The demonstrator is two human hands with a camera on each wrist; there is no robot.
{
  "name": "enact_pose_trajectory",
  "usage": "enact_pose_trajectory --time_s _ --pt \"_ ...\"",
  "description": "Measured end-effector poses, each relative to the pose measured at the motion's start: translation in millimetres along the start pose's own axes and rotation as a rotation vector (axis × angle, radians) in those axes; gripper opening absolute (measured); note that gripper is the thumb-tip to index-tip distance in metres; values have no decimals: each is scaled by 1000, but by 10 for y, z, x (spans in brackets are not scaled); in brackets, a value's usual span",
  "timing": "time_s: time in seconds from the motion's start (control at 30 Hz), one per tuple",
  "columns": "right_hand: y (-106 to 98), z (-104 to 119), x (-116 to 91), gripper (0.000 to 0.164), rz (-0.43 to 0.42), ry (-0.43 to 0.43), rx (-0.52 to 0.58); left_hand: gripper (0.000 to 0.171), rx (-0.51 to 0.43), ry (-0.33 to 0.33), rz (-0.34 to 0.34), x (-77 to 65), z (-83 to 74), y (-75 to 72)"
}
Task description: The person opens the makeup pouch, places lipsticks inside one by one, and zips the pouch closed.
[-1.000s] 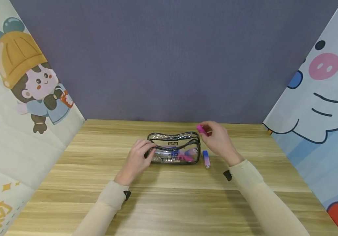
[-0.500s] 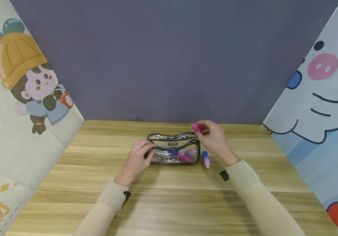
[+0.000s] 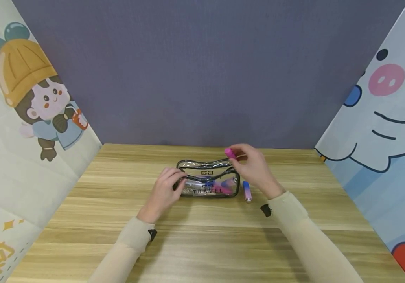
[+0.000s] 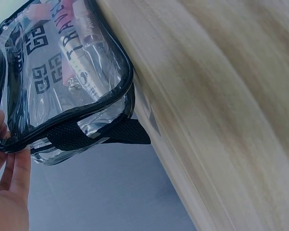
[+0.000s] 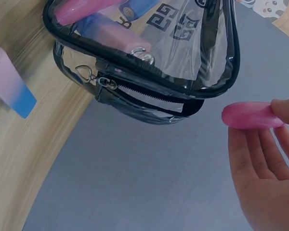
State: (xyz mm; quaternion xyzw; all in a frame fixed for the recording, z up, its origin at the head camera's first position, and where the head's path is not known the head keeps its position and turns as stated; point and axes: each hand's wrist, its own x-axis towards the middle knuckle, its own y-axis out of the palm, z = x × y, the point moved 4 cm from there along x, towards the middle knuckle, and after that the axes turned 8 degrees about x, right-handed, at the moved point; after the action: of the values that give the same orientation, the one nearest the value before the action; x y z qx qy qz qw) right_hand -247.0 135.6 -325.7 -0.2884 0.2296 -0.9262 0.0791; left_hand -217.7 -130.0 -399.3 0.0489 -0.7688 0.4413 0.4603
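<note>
Pinching a pink tube (image 5: pixel 250 115) in the right hand (image 3: pixel 253 169), thumb on one side and fingertips on the other, with one end left bare. Holding it near the right rear corner of the clear pouch (image 3: pixel 207 191), though apart from it in the right wrist view. Gripping the pouch's dark-edged left corner between thumb and fingers of the left hand (image 3: pixel 163 186). Seemingly bringing the tube to the pouch: best to brace that left corner against sliding or folding, lead with the bare end, aim between the two wavy edges and let go only past the rim. Hard to tell the width of any gap at the zip (image 5: pixel 149 98); worth checking before pushing, and worth keeping fingertips off the zip pull (image 5: pixel 85 73). Note, through the clear wall, a packed bottle (image 5: pixel 115 36), another pink piece (image 5: pixel 86 7) and a silvery tube (image 4: pixel 82 72), likely to need a gentle nudge aside. Mind the loose bottle (image 3: pixel 247 192), blue and pink, lying on the tabletop (image 3: pixel 202 243) just beside the pouch's right end and near the right wrist, so easily knocked. Watch also the black strap (image 4: pixel 127 132) at the left end and, behind the tabletop, the grey panel (image 3: pixel 206 78), limiting reach beyond the pouch.
</note>
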Motion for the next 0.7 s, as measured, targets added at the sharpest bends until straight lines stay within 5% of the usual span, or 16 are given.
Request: enact_pose_trajectory --time_s 0.7 --pt "220 15 36 29 46 1 24 19 -3 -3 0 -7 14 2"
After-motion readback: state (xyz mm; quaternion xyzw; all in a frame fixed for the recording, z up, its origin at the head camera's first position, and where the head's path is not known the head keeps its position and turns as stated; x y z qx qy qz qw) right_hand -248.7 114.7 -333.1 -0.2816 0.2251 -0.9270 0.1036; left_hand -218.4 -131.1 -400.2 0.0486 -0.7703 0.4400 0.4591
